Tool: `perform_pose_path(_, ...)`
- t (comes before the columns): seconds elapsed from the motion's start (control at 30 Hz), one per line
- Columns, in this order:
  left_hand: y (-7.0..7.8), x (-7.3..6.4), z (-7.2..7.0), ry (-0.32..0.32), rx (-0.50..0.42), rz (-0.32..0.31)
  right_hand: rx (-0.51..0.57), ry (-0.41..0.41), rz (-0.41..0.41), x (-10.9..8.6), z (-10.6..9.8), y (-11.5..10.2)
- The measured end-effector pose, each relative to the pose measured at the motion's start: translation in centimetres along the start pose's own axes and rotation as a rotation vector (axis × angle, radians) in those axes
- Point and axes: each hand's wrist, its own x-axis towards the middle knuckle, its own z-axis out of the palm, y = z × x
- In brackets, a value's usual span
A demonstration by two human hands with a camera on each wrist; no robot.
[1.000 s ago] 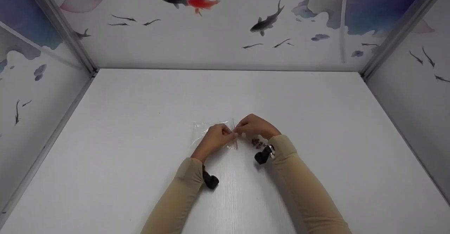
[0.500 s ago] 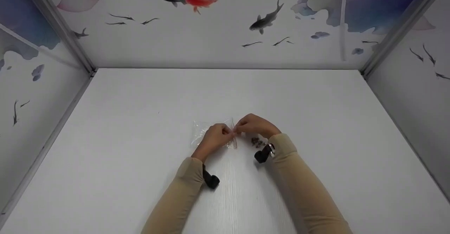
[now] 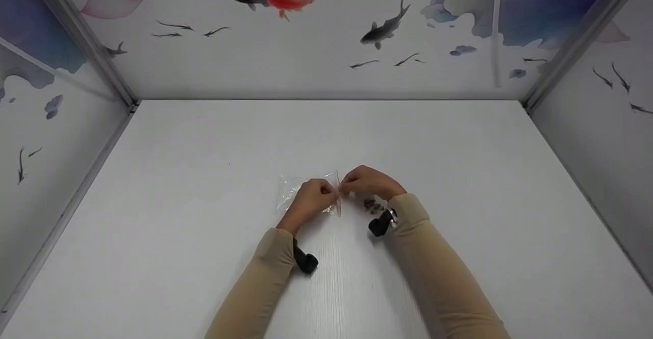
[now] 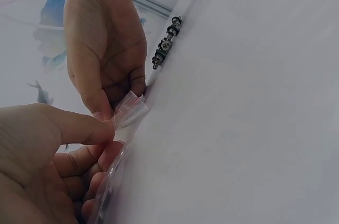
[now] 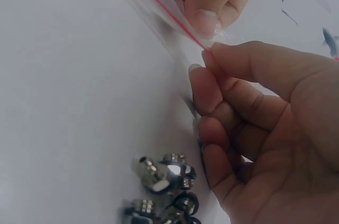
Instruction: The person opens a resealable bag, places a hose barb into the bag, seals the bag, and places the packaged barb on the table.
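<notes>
A clear zip-lock bag (image 3: 289,192) with a red line along its mouth lies flat on the white table, its mouth toward the right. My left hand (image 3: 312,197) pinches the bag near that mouth between thumb and fingers. Facing it, my right hand (image 3: 371,182) pinches the bag's edge at the red line (image 5: 168,9), fingertips almost meeting the left ones. Beside the right hand sits a small pile of shiny metal fittings (image 5: 165,176) with dark rings, partly cut off in the right wrist view. In the left wrist view the fittings (image 4: 166,44) stand past the right hand.
White panels painted with fish and pink petals stand around the table (image 3: 204,140) at the back and both sides. Black wrist cameras (image 3: 307,263) hang from both wrists, the right one close to the fittings.
Both hands stay nearly in place, still pinching the bag's mouth. The bag's open edge has straightened slightly; the fittings have not moved.
</notes>
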Motion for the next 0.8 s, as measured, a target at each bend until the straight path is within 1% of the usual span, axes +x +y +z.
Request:
perform_pose_path(0.23,0.07,-0.19,-0.06,-0.01,-0.04,-0.025,0.001,-0.01,0.007,-0.03,-0.18,-0.06)
perform_pose_path(0.4,0.05,-0.24,-0.1,0.003,-0.031,-0.018,-0.014,-0.017,0.004,-0.01,-0.28,-0.04)
perform_pose_path(0.5,0.0,-0.22,-0.12,0.006,-0.029,-0.024,-0.014,-0.021,0.009,-0.08,-0.31,-0.05)
perform_pose_path(0.63,-0.03,-0.1,-0.03,0.003,-0.039,-0.033,-0.02,-0.022,0.028,-0.09,-0.32,0.04)
perform_pose_path(0.8,0.18,0.01,0.09,0.023,-0.026,-0.026,-0.024,-0.01,0.04,-0.07,-0.37,0.11)
